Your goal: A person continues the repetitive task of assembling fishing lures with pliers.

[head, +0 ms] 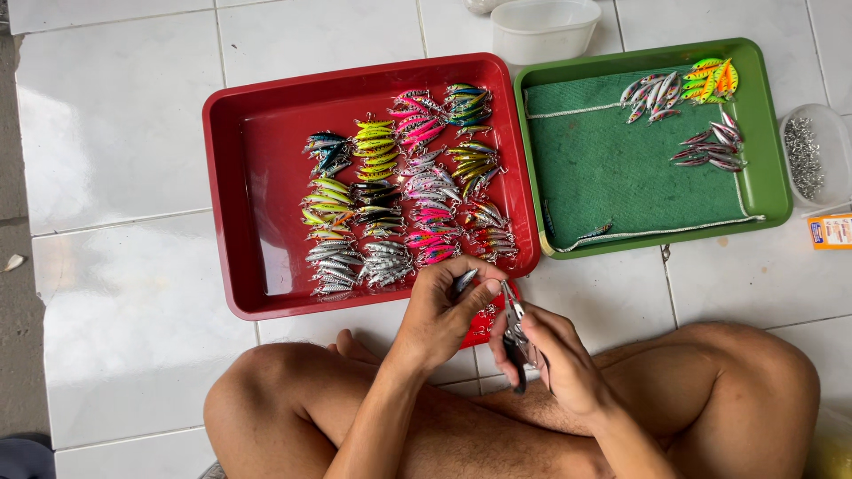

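A small silvery fishing lure (463, 282) is pinched between the thumb and fingers of the left hand (441, 312), just past the near edge of the red tray (232, 177) and above the person's crossed legs. The right hand (552, 355) is closed around a pair of dark-handled pliers (515, 333), whose tip points up toward the lure and sits just beside the left thumb. The red tray lies on the white tiled floor (115, 115) and holds rows of lures (399, 191) grouped by colour: yellow-green, pink, silver, dark and orange ones. Touching its right side is a green tray (770, 133) lined with a green cloth (621, 168), with a few small clusters of lures (679, 87) near its far right corner. A white plastic tub (543, 27) stands at the far edge of the floor behind both trays. Right of the green tray, a clear container (809, 153) holds small metal pieces, with a small orange-and-white box (831, 231) near it.
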